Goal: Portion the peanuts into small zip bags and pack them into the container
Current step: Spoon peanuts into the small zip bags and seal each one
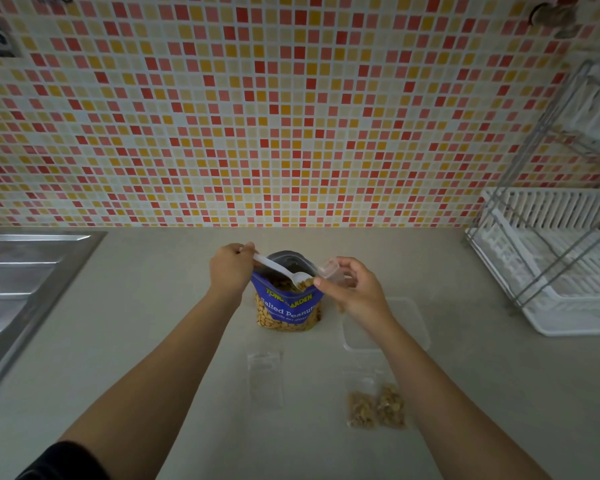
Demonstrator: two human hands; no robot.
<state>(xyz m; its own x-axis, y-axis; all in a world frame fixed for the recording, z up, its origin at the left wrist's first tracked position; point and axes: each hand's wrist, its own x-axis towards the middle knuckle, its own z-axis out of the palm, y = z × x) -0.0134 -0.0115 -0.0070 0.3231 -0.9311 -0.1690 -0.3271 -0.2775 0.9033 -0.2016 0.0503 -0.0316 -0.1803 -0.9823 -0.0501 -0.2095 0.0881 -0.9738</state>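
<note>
My left hand (230,268) grips the handle of a white spoon (282,270); its bowl, loaded with peanuts, sits over the open mouth of the peanut pouch (286,306). My right hand (352,289) pinches a small zip bag (331,271) at the pouch's right rim, just beside the spoon bowl. The pouch stands upright mid-counter (153,306). The clear container (409,323) lies right of it. Near side: one empty bag (265,377) lies flat; two filled bags (376,408) lie side by side to its right.
</note>
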